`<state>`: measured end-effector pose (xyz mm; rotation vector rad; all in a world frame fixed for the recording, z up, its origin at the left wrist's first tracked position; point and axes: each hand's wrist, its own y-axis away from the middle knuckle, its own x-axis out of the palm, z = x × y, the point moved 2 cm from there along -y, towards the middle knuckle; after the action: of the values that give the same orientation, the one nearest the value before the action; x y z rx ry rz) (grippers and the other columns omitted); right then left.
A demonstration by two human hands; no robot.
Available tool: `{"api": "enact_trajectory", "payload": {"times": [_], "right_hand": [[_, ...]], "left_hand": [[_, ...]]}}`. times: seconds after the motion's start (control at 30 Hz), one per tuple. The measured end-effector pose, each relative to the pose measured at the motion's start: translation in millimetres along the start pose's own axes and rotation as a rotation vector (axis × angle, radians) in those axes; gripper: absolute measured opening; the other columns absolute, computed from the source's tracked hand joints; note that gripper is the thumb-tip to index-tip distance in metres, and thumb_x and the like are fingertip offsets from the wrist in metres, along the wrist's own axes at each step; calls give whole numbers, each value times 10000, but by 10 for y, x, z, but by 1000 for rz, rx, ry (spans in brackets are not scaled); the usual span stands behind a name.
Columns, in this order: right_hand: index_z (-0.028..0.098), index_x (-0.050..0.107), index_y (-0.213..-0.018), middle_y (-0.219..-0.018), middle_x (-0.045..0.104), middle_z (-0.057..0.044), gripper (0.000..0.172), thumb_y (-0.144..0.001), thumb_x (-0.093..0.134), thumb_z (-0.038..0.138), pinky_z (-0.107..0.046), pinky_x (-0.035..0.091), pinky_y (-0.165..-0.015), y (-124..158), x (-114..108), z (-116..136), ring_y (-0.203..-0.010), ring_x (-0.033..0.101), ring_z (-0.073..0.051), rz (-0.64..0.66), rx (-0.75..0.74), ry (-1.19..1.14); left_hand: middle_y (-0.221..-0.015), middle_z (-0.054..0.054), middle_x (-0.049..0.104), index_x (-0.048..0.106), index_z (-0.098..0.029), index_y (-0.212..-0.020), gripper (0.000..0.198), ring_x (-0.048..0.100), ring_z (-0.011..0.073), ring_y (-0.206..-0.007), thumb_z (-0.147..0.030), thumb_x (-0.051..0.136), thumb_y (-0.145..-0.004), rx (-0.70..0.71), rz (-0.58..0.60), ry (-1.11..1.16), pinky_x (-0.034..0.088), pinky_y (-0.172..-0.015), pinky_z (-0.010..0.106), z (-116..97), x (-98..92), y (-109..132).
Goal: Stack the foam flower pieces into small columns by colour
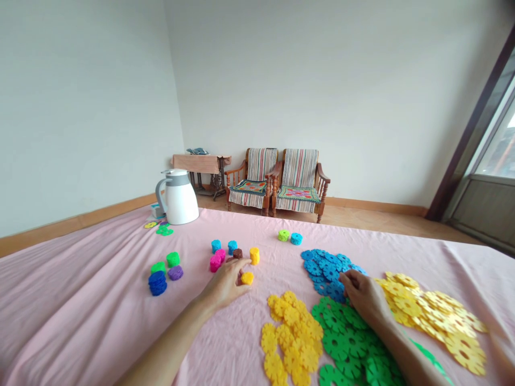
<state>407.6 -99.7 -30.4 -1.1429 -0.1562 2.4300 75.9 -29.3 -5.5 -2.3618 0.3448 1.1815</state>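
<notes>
My left hand (227,281) reaches forward over the pink cloth, fingers curled loosely around a small yellow stack of discs (247,277) at its fingertips. Just beyond stand short stacks: magenta (215,262), brown (237,253), yellow (254,255) and two blue ones (216,245). My right hand (362,297) rests with fingers bent down on the near edge of the blue pile of snowflake discs (328,265). A green pile (346,343) lies under my right wrist, with yellow piles on either side (292,338) (438,319).
A white kettle (179,197) stands at the far left of the table (80,300). Dark blue, green and purple stacks (164,271) lie left of my hand. A green and a blue stack (289,236) sit further back. Two wooden armchairs (277,182) stand by the wall.
</notes>
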Motion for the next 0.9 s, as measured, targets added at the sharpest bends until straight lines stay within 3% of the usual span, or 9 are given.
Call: {"api": "enact_trajectory", "payload": {"times": [0.4,0.9], "right_hand": [[218,536,-612,-478,592,18,335,-769,393,477,-236,354,-460,-15,5,-29,-439,540,-141,-1,6,0],[219,481,-563,-461,560,15,341,-760,386,480,-238,327,-456,-22,18,-37,-441,509,-136,-6,-32,22]], "left_hand": [[-932,48,602,584,-182,-1075,432,551,196,-859,-147,584,-644,83,-51,-26,432,-768,284,60,51,-12],[-896,20,570,575,-193,-1109,492,505,126,-667,-133,594,-622,46,5,66,440,-629,229,131,56,-4]]}}
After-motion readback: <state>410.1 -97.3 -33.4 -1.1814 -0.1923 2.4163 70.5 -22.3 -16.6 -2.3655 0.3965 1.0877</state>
